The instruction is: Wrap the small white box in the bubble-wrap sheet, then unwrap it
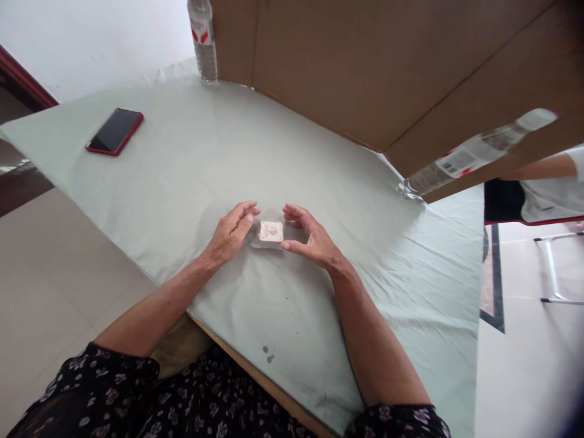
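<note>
A small white packet with a pink print [271,232] lies flat on the pale green table cover [182,176], inside a clear wrapper. My left hand [231,234] rests on the cover just left of it, fingertips at its edge. My right hand [309,237] curves around its right side, thumb and fingers apart, close to or touching it. Whether either hand grips the packet is unclear.
A red-cased phone [114,131] lies far left. One water bottle [203,39] stands at the back, another [474,155] at the right, both against a brown cardboard screen [365,67]. Another person's arm [538,167] shows at far right. Tiled floor lies left.
</note>
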